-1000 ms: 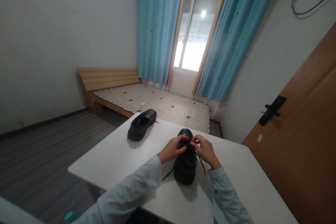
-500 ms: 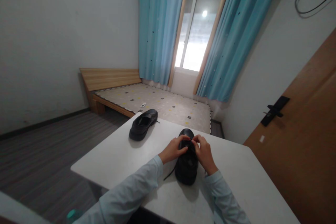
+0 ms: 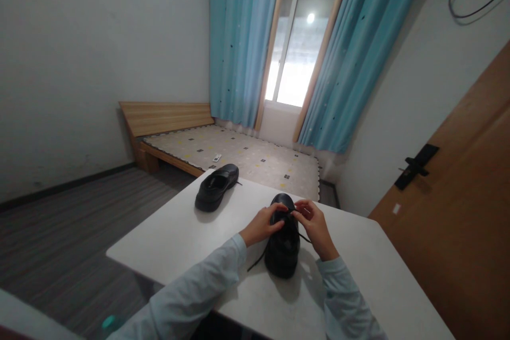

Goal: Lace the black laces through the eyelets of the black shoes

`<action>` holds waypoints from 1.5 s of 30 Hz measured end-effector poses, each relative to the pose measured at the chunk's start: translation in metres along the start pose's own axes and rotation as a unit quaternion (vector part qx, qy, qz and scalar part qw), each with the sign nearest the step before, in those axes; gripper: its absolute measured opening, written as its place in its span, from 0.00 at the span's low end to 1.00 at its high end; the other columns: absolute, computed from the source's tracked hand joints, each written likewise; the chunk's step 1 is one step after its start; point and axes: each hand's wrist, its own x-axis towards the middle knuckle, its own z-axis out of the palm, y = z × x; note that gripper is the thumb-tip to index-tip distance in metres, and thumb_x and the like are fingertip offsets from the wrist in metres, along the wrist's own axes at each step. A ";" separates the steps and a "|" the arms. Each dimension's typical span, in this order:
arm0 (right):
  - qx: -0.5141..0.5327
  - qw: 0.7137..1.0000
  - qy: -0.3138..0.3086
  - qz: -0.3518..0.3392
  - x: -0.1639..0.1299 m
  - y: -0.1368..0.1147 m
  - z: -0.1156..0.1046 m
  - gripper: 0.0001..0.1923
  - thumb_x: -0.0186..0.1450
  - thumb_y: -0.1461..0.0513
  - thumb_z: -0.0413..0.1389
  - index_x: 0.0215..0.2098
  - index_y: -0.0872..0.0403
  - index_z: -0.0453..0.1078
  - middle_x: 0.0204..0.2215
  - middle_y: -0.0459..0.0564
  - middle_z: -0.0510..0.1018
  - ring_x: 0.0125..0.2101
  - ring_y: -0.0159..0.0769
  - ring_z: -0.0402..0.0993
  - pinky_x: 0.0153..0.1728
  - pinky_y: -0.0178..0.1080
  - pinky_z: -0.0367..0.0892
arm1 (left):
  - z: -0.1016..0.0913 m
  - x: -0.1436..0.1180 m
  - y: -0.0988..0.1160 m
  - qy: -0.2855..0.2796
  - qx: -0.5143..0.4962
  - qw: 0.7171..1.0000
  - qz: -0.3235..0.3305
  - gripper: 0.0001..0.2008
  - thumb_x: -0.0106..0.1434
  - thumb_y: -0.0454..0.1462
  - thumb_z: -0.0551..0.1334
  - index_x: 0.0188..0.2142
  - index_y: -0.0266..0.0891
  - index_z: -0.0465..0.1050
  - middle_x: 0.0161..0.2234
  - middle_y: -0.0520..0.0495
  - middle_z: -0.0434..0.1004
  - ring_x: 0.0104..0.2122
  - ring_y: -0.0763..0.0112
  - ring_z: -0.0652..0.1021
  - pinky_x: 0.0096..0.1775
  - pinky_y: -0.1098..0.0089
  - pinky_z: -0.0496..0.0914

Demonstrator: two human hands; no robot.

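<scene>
Our fingers (image 3: 279, 209) pinch the dark laces (image 3: 297, 231) over the tongue of the near black shoe (image 3: 282, 244), the left hand (image 3: 263, 224) resting on its left flank and the right hand (image 3: 316, 226) raised just beside it, gripping a lace end. This shoe stands on the white tabletop (image 3: 191, 239) with its long axis running away from us, toe toward the bed (image 3: 239, 156). Our hands hide the knot and eyelets, while a second black shoe (image 3: 216, 187) lies well apart to the left, angled toward the far right.
</scene>
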 end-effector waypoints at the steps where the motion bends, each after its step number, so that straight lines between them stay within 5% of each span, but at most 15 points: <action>1: 0.014 1.000 0.005 0.004 0.000 -0.001 -0.001 0.12 0.53 0.59 0.60 0.34 0.53 0.66 0.29 0.46 0.71 0.33 0.36 0.71 0.36 0.41 0.70 | 0.000 0.000 0.000 0.001 -0.001 1.000 0.001 0.20 0.56 0.33 0.59 0.49 0.41 0.64 0.48 0.46 0.71 0.50 0.65 0.70 0.53 0.64 0.62; 6: 0.064 0.998 0.017 0.007 0.000 0.001 -0.004 0.13 0.53 0.57 0.61 0.33 0.52 0.66 0.28 0.46 0.70 0.32 0.37 0.71 0.33 0.42 0.74 | 0.000 0.000 0.001 0.004 -0.005 1.000 0.002 0.19 0.56 0.33 0.59 0.49 0.40 0.65 0.48 0.46 0.71 0.50 0.65 0.70 0.53 0.64 0.62; 16: -0.033 0.999 0.016 -0.010 0.005 0.007 -0.016 0.10 0.54 0.57 0.58 0.32 0.53 0.66 0.25 0.45 0.70 0.22 0.29 0.66 0.21 0.33 0.64 | -0.001 -0.001 0.001 0.004 0.001 1.000 0.003 0.19 0.57 0.33 0.59 0.49 0.41 0.65 0.49 0.47 0.71 0.50 0.65 0.70 0.53 0.65 0.62; 34: -0.246 0.966 -0.066 -0.047 0.009 0.019 -0.039 0.10 0.57 0.56 0.57 0.32 0.54 0.72 0.24 0.46 0.72 0.24 0.33 0.67 0.26 0.36 0.63 | -0.001 -0.001 0.000 0.000 0.002 1.000 0.000 0.18 0.57 0.34 0.59 0.49 0.41 0.65 0.49 0.46 0.71 0.50 0.65 0.70 0.53 0.65 0.62; 45: -0.301 0.946 -0.105 -0.065 0.010 0.023 -0.043 0.11 0.56 0.55 0.58 0.23 0.55 0.70 0.25 0.47 0.69 0.25 0.34 0.67 0.28 0.37 0.63 | -0.001 -0.001 0.000 -0.003 0.009 1.000 0.000 0.19 0.57 0.33 0.59 0.49 0.40 0.65 0.49 0.46 0.71 0.51 0.64 0.70 0.55 0.65 0.60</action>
